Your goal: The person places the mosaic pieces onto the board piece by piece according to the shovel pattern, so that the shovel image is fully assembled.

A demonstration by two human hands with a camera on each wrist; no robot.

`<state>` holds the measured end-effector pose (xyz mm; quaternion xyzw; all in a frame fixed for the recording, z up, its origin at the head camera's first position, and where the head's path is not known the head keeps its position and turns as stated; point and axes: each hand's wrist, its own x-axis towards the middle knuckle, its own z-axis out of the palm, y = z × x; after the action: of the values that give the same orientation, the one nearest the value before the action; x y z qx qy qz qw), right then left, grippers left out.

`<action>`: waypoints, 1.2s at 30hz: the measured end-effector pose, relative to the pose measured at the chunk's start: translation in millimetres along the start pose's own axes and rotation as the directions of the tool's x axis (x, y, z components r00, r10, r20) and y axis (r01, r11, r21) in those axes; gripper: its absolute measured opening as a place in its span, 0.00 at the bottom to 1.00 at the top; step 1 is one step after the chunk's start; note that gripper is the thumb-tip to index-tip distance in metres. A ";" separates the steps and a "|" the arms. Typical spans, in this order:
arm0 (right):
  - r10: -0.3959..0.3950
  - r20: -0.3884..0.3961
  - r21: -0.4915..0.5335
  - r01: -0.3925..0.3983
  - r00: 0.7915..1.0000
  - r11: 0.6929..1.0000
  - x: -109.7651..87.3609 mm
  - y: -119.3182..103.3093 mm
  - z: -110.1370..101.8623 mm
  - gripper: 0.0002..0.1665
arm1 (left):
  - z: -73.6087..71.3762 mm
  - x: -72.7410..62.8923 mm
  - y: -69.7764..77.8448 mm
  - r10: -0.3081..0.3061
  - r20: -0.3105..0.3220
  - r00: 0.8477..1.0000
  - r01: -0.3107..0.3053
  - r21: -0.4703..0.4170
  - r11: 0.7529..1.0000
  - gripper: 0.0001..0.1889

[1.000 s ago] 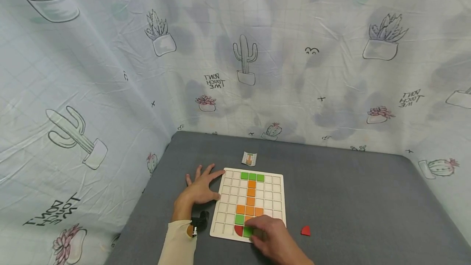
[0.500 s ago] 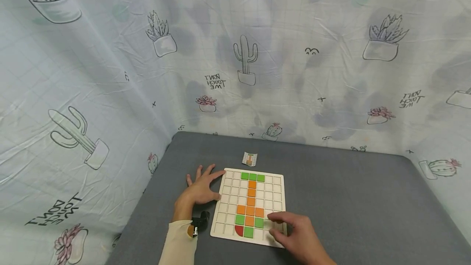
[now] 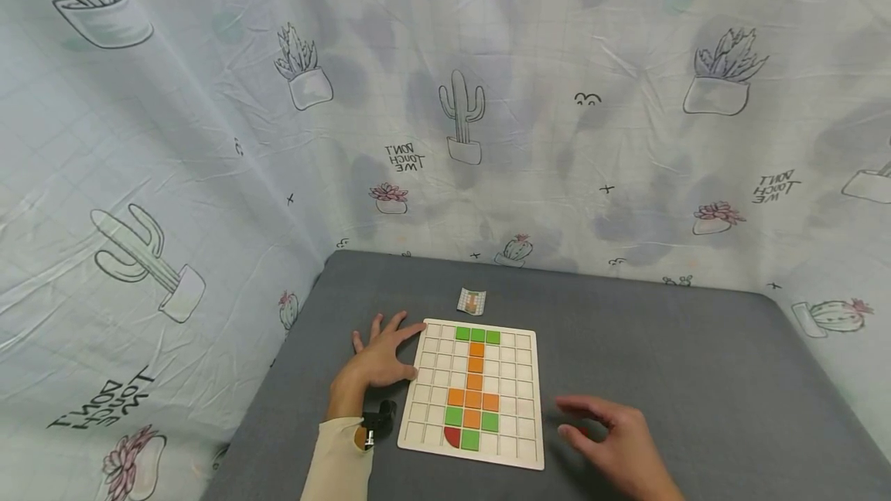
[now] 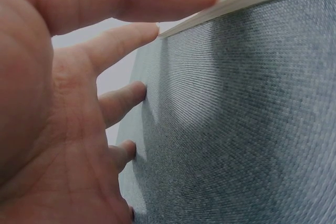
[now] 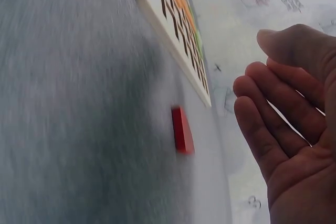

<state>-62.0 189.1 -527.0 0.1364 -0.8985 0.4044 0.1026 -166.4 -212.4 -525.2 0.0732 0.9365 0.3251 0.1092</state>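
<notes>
A pale square grid board (image 3: 518, 408) lies on the table, bearing green squares (image 3: 477, 335), orange squares (image 3: 474, 399) and one red quarter-round piece (image 3: 452, 436) near its front edge. My left hand (image 3: 379, 354) is spread at the board's left side, thumb and index fingertip at its edge; the left wrist view has the other fingertips on the cloth. To the right of the board, my right hand (image 3: 623, 439) hovers with thumb and fingers apart, holding nothing. Close to it a loose red piece (image 5: 182, 130) lies on the table in the right wrist view; in the head view the hand hides it.
Behind the board lies a small printed pattern card (image 3: 472, 301). Dark grey cloth covers the table (image 3: 696, 362). A pale curtain (image 3: 529, 138) with cactus drawings hangs along the back and left.
My right hand has moved right, off the board's front part and past its right edge, uncovering green and orange squares there. It now covers the loose red piece. My left hand has stayed put.
</notes>
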 end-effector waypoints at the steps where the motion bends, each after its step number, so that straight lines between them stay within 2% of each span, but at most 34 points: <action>1: -0.005 -0.009 -0.009 0.005 1.000 1.000 -0.9 1.9 -2.2 0.23 | -0.1 -0.1 0.1 0.000 0.000 1.000 0.000 0.001 1.000 0.46; 8: 0.034 -0.028 -0.043 -0.036 0.999 0.998 -8.2 13.2 -17.2 0.23 | -0.3 -1.0 0.1 0.003 0.002 1.000 -0.003 0.001 1.000 0.46; 12: 0.028 -0.035 -0.035 -0.029 0.999 0.999 -13.7 20.8 -24.1 0.23 | 0.1 -1.5 -0.2 0.006 0.004 1.000 -0.006 -0.001 1.000 0.46; 19: 0.084 -0.025 -0.057 -0.085 0.996 0.995 -16.9 27.0 -30.6 0.24 | 0.3 -3.7 3.3 0.026 -0.014 1.000 -0.026 -0.031 0.999 0.45; 28: 0.067 -0.018 -0.092 -0.068 0.998 0.993 -18.0 29.7 -27.6 0.25 | -0.3 -0.9 3.0 -0.001 -0.016 1.000 0.000 -0.010 1.000 0.46; 34: 0.058 0.039 -0.112 -0.053 0.998 0.992 -18.4 34.4 -23.4 0.25 | -0.4 -1.0 3.1 -0.007 -0.016 1.000 0.007 0.000 1.000 0.46; 36: 0.026 0.047 -0.095 -0.021 0.999 0.995 -18.4 37.6 -21.0 0.24 | 0.0 -0.8 2.5 -0.008 -0.015 1.000 0.008 -0.001 1.000 0.46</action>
<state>-55.4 231.8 -545.1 0.1306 -0.9204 0.3592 0.0823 -165.5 -210.6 -523.5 0.0667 0.9375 0.3254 0.1034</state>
